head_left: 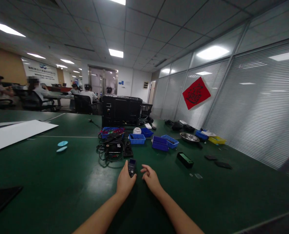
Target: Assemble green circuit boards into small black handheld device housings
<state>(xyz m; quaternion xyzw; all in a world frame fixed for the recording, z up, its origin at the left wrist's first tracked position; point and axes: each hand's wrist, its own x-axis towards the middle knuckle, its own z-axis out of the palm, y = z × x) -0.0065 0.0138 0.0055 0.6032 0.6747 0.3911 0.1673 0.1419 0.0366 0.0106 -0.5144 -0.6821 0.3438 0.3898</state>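
Observation:
My left hand is closed around a small black handheld device, which has a dark bluish panel at its far end and pale markings lower down. Its exact kind I cannot tell. Just to the right, my right hand hovers apart from the device, fingers loosely bent and spread, with nothing in them. Beyond the device lie a black power adapter with tangled black cables and a black moulded piece beside it.
Several blue bins stand past my hands, near a white ball and a large black boxy appliance. On the right are a black-and-green box, a metal bowl and a yellow bin. White sheets lie left.

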